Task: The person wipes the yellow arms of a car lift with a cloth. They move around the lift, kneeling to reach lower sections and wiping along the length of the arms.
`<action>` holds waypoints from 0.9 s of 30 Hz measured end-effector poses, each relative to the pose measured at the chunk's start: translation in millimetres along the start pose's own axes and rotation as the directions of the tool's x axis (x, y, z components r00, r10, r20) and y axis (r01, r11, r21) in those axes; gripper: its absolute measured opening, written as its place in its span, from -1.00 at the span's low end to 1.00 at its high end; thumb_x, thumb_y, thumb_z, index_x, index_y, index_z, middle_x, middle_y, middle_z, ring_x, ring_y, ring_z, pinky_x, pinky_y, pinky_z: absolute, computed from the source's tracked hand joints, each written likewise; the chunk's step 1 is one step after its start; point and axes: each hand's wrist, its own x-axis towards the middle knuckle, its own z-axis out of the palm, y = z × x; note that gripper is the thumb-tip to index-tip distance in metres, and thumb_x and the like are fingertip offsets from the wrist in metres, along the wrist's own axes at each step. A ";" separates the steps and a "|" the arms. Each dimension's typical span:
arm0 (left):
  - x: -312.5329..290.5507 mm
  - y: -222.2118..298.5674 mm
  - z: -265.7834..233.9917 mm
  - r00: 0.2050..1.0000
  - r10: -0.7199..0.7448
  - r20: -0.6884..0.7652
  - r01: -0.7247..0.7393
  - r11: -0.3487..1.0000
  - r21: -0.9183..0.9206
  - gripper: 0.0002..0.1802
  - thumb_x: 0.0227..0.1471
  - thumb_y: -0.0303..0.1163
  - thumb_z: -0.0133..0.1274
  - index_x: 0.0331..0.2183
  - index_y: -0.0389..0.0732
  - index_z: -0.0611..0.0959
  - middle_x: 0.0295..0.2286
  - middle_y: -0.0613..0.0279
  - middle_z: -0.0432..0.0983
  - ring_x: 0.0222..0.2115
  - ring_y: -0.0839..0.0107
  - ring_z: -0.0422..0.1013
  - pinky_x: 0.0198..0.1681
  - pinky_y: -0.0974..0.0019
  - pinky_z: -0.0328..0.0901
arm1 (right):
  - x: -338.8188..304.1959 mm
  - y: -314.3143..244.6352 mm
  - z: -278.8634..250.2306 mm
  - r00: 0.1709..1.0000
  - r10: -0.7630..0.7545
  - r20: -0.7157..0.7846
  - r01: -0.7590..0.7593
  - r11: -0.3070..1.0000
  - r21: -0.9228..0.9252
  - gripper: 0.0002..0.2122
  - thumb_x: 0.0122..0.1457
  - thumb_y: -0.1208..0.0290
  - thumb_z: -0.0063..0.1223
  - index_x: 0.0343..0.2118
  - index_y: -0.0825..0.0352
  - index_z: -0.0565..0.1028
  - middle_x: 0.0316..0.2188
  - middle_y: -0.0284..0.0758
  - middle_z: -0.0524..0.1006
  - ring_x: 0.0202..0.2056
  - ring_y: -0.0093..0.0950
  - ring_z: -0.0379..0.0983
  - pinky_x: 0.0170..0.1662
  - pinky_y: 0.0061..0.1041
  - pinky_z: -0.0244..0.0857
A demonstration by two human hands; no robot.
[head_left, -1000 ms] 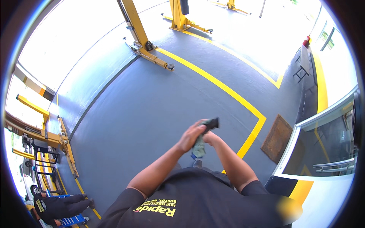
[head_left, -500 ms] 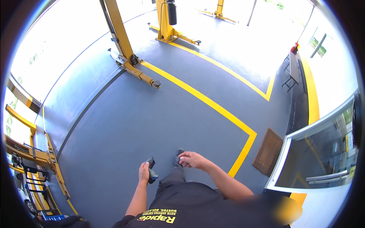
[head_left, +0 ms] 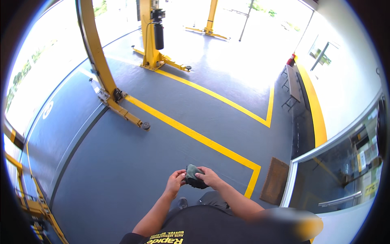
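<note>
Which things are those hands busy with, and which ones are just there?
Busy with:
crumpled grey-green and dark bundle, maybe cloth
right hand, holding the bundle
left hand, fingers at the bundle's edge

Just there:
brown mat
long bench
nearest yellow lift post
glass door with a bar handle

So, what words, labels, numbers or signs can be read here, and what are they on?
Black shirt: yellow lettering, partly readable, but not copied here.
Floor: round white mark, too blurred to read.
Glass door: pale and yellow labels, too small to read.
Grey-green bundle: no visible text.
</note>
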 end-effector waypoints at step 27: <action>330.9 91.8 -48.5 0.672 -0.740 -0.028 0.640 0.562 0.524 -0.61 0.29 -0.12 0.18 0.04 -0.10 0.71 -0.13 0.28 0.70 -0.15 0.32 0.58 -0.01 0.08 0.45 | 259.1 119.0 -419.2 0.655 0.756 -0.001 -0.756 0.654 -0.022 -0.59 0.37 0.12 -0.03 0.05 0.34 0.61 -0.08 -0.20 0.67 -0.14 -0.33 0.61 -0.06 -0.20 0.46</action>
